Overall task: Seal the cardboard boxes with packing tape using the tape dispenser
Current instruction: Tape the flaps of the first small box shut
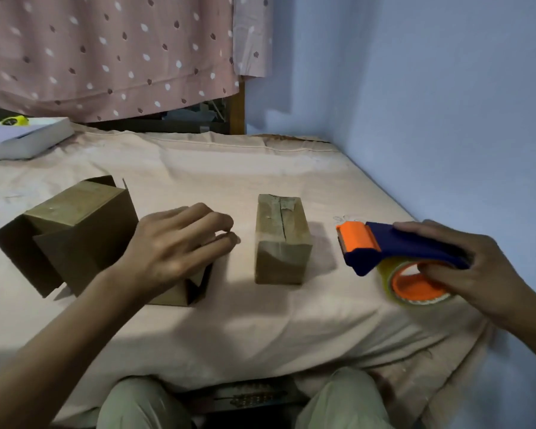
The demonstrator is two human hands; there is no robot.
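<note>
The person sits at a bed (260, 320) covered with a pale sheet, and three cardboard boxes lie on it. The right hand (477, 274) grips the tape dispenser (396, 247), fingers curled over its blue handle and thumb hooked under near the orange core of the clear tape roll (415, 289); the dispenser is held just above the sheet at the right, its orange cutter end facing the boxes. The left hand (174, 243) hovers over the middle box (180, 289), its grip loosely curled with thumb and fingertips close together, holding nothing that can be made out; whether it touches the box cannot be told, since the hand hides most of it and only an open flap at the lower front shows. The small box (280, 243) stands alone between the two hands, flaps closed and glossy with tape along its seam, so it looks already sealed. The large box (68, 233) at the left lies tilted with its flaps hanging open, clearly unsealed. By this reading the work sits between boxes: one done, the middle one apparently next. The next move likely calls for the left hand to fold and press that box's flaps shut while the right brings the cutter end across to its near edge. Beyond, a white flat case (22, 140) lies at the far left beneath a dotted curtain (106, 57)
</note>
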